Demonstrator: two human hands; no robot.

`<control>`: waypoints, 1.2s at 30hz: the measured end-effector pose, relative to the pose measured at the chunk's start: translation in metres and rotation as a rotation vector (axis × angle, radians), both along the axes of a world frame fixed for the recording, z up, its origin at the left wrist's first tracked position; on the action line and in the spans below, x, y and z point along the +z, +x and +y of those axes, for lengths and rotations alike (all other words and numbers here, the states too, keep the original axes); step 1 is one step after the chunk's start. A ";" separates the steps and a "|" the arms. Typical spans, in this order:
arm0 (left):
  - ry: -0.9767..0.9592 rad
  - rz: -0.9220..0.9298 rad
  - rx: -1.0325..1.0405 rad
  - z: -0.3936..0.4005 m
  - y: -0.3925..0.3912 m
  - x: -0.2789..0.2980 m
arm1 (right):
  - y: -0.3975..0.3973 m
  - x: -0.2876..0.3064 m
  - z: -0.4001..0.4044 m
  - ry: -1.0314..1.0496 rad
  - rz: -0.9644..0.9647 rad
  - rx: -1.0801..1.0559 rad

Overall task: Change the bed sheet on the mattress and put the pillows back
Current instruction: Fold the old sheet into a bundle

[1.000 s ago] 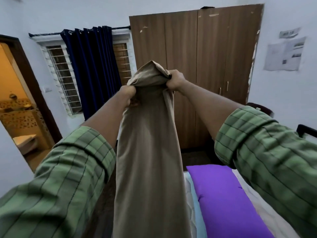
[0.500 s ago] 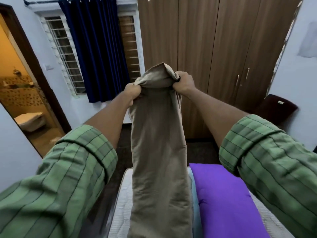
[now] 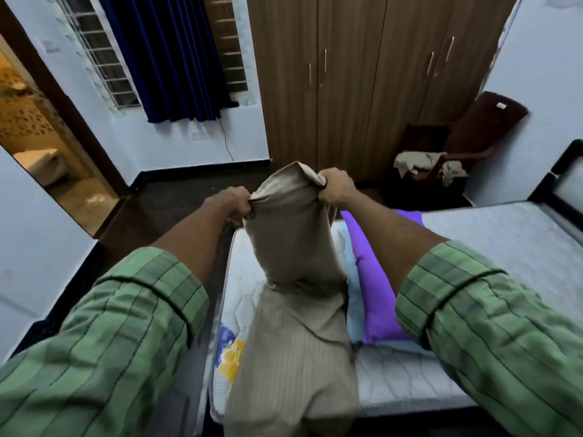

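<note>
Bare quilted mattress (image 3: pixel 492 234) waits below while both hands, left hand (image 3: pixel 232 205) and right hand (image 3: pixel 336 187), clench the bunched top of the beige sheet (image 3: pixel 293 247) hanging over its near corner. I'd say find two corners and spread them wide before laying it, clear of the purple pillow (image 3: pixel 375 279).

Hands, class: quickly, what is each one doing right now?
Left hand: grips the beige cloth at its top edge.
Right hand: grips the same cloth's top edge.

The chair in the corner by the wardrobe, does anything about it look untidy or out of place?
Yes. Crumpled beige cloth is heaped on the dark chair, part of it hanging over the armrest rather than folded. It resembles the beige cloth in the hands, but what it is cannot be told. The chair itself stands upright.
</note>
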State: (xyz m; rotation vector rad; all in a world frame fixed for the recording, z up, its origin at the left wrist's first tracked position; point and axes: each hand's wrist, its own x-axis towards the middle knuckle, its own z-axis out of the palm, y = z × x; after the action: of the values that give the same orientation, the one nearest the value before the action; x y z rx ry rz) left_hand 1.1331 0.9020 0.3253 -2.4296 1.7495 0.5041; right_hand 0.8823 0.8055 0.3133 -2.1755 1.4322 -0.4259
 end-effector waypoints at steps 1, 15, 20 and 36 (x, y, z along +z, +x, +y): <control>0.003 -0.048 -0.043 0.023 -0.002 -0.018 | -0.006 -0.014 0.025 0.025 0.025 0.010; 0.382 -0.062 -0.271 0.294 -0.043 -0.264 | -0.053 -0.249 0.300 0.456 0.446 0.304; 0.443 -0.099 -0.265 0.340 -0.063 -0.322 | -0.067 -0.315 0.348 0.497 0.507 0.397; 0.585 -0.034 -0.202 0.275 -0.075 -0.388 | -0.057 -0.404 0.301 0.678 0.543 0.440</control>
State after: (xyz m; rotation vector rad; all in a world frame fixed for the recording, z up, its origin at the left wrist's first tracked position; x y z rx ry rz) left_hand 1.0578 1.1766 -0.0630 -1.8295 1.5321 0.8063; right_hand 0.8254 1.1064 -0.0906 -1.9870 1.0534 0.7525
